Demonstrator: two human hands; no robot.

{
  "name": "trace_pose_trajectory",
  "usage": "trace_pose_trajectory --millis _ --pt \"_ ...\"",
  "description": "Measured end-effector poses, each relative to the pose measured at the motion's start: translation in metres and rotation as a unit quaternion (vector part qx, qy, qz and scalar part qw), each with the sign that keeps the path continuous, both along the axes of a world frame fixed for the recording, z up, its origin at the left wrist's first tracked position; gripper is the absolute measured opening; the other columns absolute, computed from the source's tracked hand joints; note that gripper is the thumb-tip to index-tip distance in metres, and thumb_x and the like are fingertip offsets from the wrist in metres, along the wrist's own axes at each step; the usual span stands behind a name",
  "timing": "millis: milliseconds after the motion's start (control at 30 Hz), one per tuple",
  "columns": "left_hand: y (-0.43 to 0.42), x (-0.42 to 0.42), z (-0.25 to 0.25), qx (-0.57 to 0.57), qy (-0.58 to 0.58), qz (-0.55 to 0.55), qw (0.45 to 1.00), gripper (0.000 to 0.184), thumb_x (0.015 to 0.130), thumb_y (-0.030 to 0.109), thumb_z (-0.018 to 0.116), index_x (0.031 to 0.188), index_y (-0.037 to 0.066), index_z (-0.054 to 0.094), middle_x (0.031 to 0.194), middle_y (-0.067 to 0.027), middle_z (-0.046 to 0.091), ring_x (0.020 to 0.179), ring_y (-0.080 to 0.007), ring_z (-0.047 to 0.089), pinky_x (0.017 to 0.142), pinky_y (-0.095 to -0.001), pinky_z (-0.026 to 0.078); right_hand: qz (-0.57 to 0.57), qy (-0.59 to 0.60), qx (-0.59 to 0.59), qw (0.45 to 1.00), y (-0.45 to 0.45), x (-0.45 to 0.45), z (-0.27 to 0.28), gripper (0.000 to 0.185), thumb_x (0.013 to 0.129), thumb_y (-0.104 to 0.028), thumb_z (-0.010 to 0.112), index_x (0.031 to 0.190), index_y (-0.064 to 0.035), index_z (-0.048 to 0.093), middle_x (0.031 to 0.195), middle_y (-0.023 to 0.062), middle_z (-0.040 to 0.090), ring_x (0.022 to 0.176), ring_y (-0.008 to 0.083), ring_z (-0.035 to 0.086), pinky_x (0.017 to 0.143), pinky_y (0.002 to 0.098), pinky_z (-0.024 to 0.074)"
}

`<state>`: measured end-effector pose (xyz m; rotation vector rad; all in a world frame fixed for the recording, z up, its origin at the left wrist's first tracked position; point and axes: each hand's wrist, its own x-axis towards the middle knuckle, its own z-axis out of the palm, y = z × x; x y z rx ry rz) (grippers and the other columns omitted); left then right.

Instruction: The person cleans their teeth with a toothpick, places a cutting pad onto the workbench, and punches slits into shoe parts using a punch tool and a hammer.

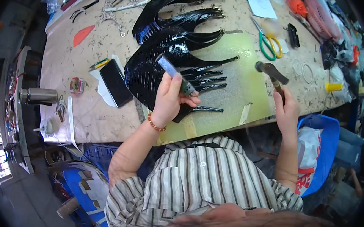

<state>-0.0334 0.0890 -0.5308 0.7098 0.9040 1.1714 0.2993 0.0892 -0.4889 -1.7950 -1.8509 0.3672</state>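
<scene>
My left hand (169, 98) is closed around a thick grey metal punch (166, 64), which slants across the black pieces. In my right hand (287, 109) is a hammer (274, 74), its dark head raised off the table to the right. Glossy black leather pieces (148, 74) with a scaly, crocodile-like grain and long narrow strips lie beneath my left hand. They overlap a pale green cutting mat (243, 54). Whether the punch's lower end touches the leather, I cannot tell.
Green-and-yellow-handled scissors (267, 46) lie beyond the hammer. A black phone (115, 83), a tape roll (76, 85) and a steel flask (39, 96) are at the left. A pink basket (322, 17) stands far right; a blue bin (329, 148) is below the table edge.
</scene>
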Motion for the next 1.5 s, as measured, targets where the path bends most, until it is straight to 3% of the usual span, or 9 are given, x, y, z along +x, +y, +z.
trace_pose_trajectory --millis 200,267,300,333,467,633,933,1300,1500 --pt "0.003 -0.036 0.021 0.066 -0.035 -0.038 0.996 0.018 0.086 -0.003 0.055 0.102 0.005 0.050 0.090 -0.0081 0.059 0.072 -0.0163 0.058 0.064 -0.0316 0.051 -0.103 -0.117 0.039 0.987 0.023 0.044 -0.057 0.027 0.089 -0.025 0.063 0.107 -0.0058 0.064 0.095 0.0165 0.067 0.087 0.0369 0.064 0.073 0.0446 0.0492" --pt "0.007 -0.051 0.044 -0.013 0.168 -0.137 0.976 0.014 0.084 0.007 0.067 0.096 0.005 0.059 0.092 -0.0067 0.059 0.074 -0.0140 0.057 0.068 -0.0289 0.049 -0.089 -0.137 0.063 0.984 0.028 0.063 -0.083 0.026 0.088 -0.024 0.064 0.106 -0.0054 0.064 0.097 0.0159 0.066 0.089 0.0363 0.063 0.075 0.0440 0.0490" --pt "0.009 -0.051 0.064 -0.062 0.329 -0.171 0.927 0.018 0.083 0.012 0.072 0.096 0.005 0.062 0.092 -0.0064 0.059 0.077 -0.0146 0.058 0.071 -0.0288 0.049 -0.082 -0.145 0.075 0.983 0.029 0.068 -0.092 0.026 0.088 -0.024 0.065 0.106 -0.0053 0.064 0.097 0.0157 0.066 0.090 0.0360 0.063 0.076 0.0437 0.0489" --pt "0.014 -0.057 0.044 0.251 0.470 -0.130 0.836 0.033 0.077 0.021 0.079 0.101 0.002 0.067 0.099 -0.0090 0.062 0.089 -0.0189 0.061 0.079 -0.0301 0.050 -0.077 -0.135 0.075 0.985 0.030 0.068 -0.095 0.026 0.087 -0.023 0.065 0.105 -0.0049 0.063 0.098 0.0152 0.065 0.091 0.0357 0.062 0.077 0.0432 0.0487" --pt "0.011 -0.058 0.048 0.213 0.667 -0.245 0.670 0.103 0.062 0.038 0.085 0.144 0.004 0.033 0.149 -0.0208 0.036 0.115 -0.0364 0.057 0.091 -0.0391 0.050 -0.058 -0.141 0.091 0.984 0.033 0.064 -0.098 0.025 0.088 -0.024 0.064 0.105 -0.0050 0.062 0.098 0.0149 0.062 0.090 0.0355 0.061 0.077 0.0427 0.0483" --pt "0.013 -0.056 0.057 0.224 0.700 -0.265 0.625 0.071 0.066 0.034 0.082 0.123 0.005 0.051 0.102 -0.0123 0.060 0.081 -0.0345 0.064 0.067 -0.0407 0.052 -0.053 -0.154 0.091 0.982 0.035 0.056 -0.096 0.023 0.089 -0.022 0.062 0.104 -0.0050 0.060 0.094 0.0149 0.061 0.086 0.0366 0.060 0.072 0.0433 0.0478" --pt "0.039 -0.147 0.141 0.194 0.568 0.113 0.792 0.046 0.063 0.012 0.090 0.095 0.002 0.058 0.082 -0.0021 0.063 0.076 -0.0096 0.059 0.069 -0.0264 0.049 -0.064 -0.184 0.097 0.976 0.036 0.054 -0.097 0.021 0.089 -0.020 0.062 0.103 -0.0052 0.058 0.094 0.0146 0.060 0.086 0.0363 0.060 0.070 0.0443 0.0469" --pt "0.113 -0.322 0.015 0.165 0.811 0.106 0.551 0.042 0.074 0.025 0.078 0.111 0.008 0.067 0.110 -0.0115 0.067 0.102 -0.0288 0.064 0.086 -0.0365 0.049 -0.078 -0.184 0.078 0.977 0.036 0.051 -0.094 0.020 0.087 -0.018 0.061 0.103 -0.0055 0.057 0.096 0.0146 0.060 0.089 0.0366 0.059 0.072 0.0446 0.0466" --pt "0.128 -0.261 0.022 0.145 0.746 0.194 0.621 0.026 0.082 0.026 0.071 0.095 0.004 0.067 0.082 -0.0164 0.066 0.076 -0.0327 0.065 0.067 -0.0405 0.049 -0.090 -0.207 0.067 0.972 0.037 0.047 -0.094 0.021 0.085 -0.016 0.061 0.103 -0.0048 0.057 0.095 0.0142 0.059 0.092 0.0358 0.058 0.074 0.0449 0.0461"
